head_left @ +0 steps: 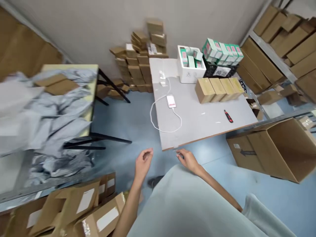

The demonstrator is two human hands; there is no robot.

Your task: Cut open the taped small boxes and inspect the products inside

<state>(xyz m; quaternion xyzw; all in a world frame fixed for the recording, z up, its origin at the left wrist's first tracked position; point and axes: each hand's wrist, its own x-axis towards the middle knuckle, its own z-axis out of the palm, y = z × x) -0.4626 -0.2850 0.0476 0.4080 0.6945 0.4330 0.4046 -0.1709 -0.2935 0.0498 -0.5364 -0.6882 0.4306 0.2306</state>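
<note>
My left hand [144, 160] hangs in the air just off the near left corner of the white table [190, 126]. Its fingers are loosely curved with a gap to the thumb, and nothing shows between them. Close to the table's front edge is my right hand [187, 159], thumb and fingers apart and no object visible in it. On the tabletop lie a phone [171, 101] with a white cable [181, 122] and, to the right, a red and black utility knife [228, 116]. Several brown cartons [206, 91] stand in a row behind the knife.
A white foam box [191, 74] holds green-and-white boxes; more such boxes [222, 52] sit on a black crate [219, 69]. A large open carton [269, 151] rests on the floor at right. Grey bags [61, 112] cover the left table. Labelled parcels [85, 200] fill the lower left.
</note>
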